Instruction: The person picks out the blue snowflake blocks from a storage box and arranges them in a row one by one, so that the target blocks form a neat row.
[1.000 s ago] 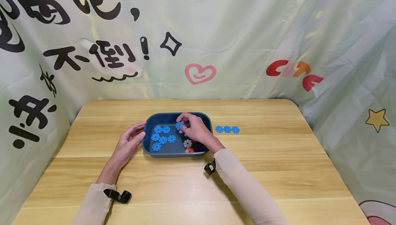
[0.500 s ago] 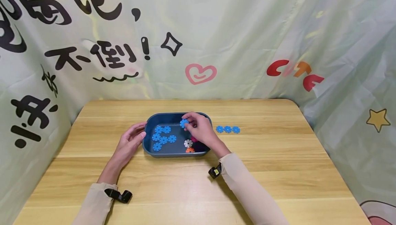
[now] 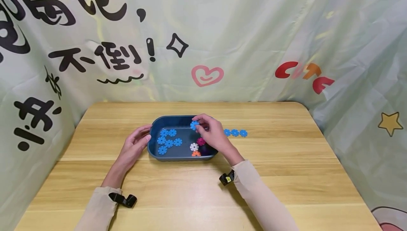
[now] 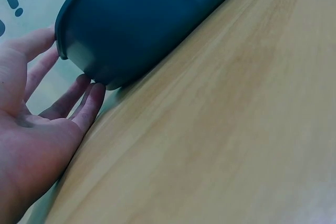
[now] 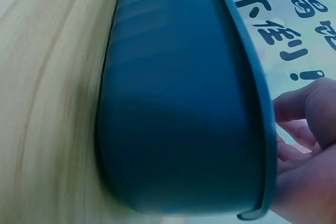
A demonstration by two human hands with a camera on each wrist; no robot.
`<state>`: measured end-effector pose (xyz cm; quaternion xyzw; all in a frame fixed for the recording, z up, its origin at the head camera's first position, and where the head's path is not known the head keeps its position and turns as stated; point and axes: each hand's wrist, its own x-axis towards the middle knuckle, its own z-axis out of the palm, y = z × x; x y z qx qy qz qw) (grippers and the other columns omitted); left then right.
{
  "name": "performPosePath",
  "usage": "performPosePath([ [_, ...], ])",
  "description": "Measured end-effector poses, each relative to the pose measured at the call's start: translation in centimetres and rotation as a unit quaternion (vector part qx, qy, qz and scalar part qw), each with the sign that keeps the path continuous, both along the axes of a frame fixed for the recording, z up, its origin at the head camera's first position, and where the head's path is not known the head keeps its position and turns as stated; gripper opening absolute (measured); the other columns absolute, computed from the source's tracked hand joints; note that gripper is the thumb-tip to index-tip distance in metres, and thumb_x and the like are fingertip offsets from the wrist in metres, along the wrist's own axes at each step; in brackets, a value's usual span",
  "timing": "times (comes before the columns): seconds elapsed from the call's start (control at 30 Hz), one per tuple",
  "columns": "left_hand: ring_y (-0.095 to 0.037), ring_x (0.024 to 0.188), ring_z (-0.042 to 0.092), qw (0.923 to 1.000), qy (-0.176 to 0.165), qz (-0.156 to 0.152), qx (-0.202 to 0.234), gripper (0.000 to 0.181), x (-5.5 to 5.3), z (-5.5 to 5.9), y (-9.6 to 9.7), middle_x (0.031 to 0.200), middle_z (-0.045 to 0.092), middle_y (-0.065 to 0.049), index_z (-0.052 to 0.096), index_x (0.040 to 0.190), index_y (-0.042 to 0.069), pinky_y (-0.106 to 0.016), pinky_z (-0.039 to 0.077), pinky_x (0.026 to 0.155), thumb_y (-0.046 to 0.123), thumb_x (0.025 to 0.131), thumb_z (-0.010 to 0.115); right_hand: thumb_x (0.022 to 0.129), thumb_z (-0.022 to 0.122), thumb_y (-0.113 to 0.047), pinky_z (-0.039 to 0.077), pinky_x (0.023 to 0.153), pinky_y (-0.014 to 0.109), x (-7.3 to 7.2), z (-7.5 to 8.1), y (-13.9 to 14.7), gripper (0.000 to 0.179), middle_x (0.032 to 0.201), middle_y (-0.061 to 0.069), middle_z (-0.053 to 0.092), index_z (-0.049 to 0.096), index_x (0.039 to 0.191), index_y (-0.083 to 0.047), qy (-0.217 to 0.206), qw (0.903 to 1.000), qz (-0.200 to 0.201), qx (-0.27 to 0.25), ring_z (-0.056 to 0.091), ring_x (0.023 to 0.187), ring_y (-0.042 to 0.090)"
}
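Observation:
My right hand [image 3: 216, 135] pinches a blue snowflake building disc [image 3: 193, 125] between thumb and fingers, over the back right part of a dark blue tray [image 3: 178, 159]. At the tray's left end my left hand [image 3: 133, 147] rests its extended fingers and thumb against the wall. The left wrist view shows these fingertips [image 4: 95, 92] low on the outer wall. Several more blue discs [image 3: 169, 143] lie in the left half of the tray. A white disc [image 3: 194, 147], an orange disc [image 3: 196, 153] and a magenta disc [image 3: 200, 141] lie on its right side. In the right wrist view, the tray wall hides the held disc.
Three blue discs [image 3: 235, 132] lie in a row on the wooden table [image 3: 279, 185], just right of the tray; my right hand is close to the leftmost one. A printed cloth [image 3: 241, 40] hangs behind the table and along its sides.
My right hand has moved right and slightly back, lifting the blue disc from the tray's middle. More of the magenta disc shows now. The left hand stays at the tray's end.

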<state>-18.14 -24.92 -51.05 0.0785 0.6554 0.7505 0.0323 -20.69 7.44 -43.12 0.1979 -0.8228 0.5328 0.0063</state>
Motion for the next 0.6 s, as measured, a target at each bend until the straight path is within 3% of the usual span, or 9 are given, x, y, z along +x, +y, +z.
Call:
performPosePath([
  [0.33,-0.025,0.132,0.049,0.9999,0.000,0.002,-0.011,0.049,0.0,0.0,0.1,0.151,0.043,-0.020,0.045,0.152,0.004,-0.027,0.051,0.102,0.016,0.106,0.059,0.103,0.062,-0.006,0.056,0.065,0.025,0.8,0.2,1.2,0.023,0.106,0.008,0.069,0.067,0.125,-0.010,-0.032,0.9991,-0.002,-0.029,0.073,0.091,0.036],
  [0.47,-0.025,0.132,0.048,0.9999,-0.002,0.002,-0.013,0.050,0.0,0.0,0.1,0.151,0.043,-0.019,0.045,0.152,0.005,-0.027,0.051,0.102,0.017,0.106,0.059,0.100,0.065,-0.005,0.055,0.064,0.026,1.2,0.2,1.7,0.027,0.105,0.006,0.070,0.068,0.126,-0.011,-0.021,0.9995,-0.003,-0.022,0.071,0.090,0.035],
  [0.6,-0.025,0.132,0.048,0.9999,-0.002,0.001,-0.011,0.050,0.0,0.0,0.0,0.151,0.043,-0.019,0.045,0.152,0.004,-0.027,0.051,0.103,0.016,0.106,0.059,0.097,0.070,-0.003,0.058,0.072,0.030,1.3,0.3,2.1,0.031,0.107,0.006,0.070,0.069,0.127,-0.011,-0.004,0.9999,-0.009,-0.009,0.067,0.090,0.027],
])
